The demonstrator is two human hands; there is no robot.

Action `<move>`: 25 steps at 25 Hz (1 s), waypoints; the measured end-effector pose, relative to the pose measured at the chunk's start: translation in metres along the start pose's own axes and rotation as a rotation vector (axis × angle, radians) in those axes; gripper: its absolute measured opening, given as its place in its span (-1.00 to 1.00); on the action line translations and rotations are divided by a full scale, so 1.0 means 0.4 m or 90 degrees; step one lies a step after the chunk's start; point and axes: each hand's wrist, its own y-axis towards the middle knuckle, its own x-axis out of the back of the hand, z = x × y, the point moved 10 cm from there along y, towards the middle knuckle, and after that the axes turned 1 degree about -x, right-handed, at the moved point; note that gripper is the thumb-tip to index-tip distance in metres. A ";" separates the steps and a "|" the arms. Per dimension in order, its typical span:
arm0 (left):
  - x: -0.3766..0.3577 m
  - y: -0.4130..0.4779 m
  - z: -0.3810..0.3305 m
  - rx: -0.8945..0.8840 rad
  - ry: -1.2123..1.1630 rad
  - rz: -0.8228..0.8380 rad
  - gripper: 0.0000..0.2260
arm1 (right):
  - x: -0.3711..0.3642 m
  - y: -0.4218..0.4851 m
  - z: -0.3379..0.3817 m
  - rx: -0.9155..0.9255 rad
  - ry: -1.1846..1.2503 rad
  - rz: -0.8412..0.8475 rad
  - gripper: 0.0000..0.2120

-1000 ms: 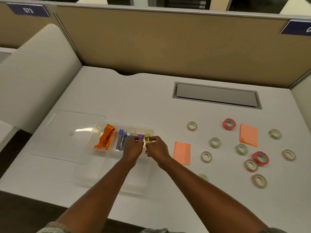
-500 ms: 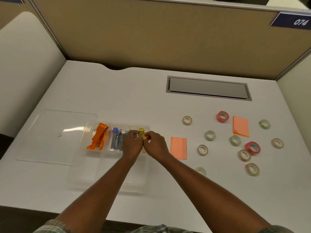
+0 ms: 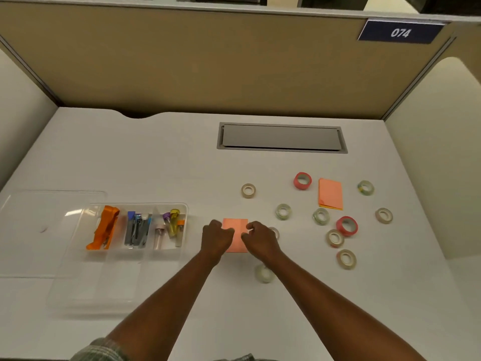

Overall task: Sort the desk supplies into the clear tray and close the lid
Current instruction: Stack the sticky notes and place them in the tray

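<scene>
My left hand (image 3: 217, 237) and right hand (image 3: 260, 238): fingers curled at opposite edges of orange notepad (image 3: 235, 230); actual pinch, cannot tell. Tray (image 3: 186, 212) left of left hand. Risk: flat pad slips, sheets fan; right hand nudges tape roll (image 3: 276, 233) just beside it.

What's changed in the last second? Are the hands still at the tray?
Both hands moved right, off the clear tray to the near orange notepad: left hand at its left edge, right hand at its right, both curled; a grip is unclear. The purple tube and yellow tube they held were let go and lie in the tray's right compartment. The lid, tape rolls and far notepad stayed put.
</scene>
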 end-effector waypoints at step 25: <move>0.010 -0.020 -0.060 -0.029 -0.340 0.036 -0.84 | 0.151 0.014 0.031 0.089 0.341 -0.019 -0.90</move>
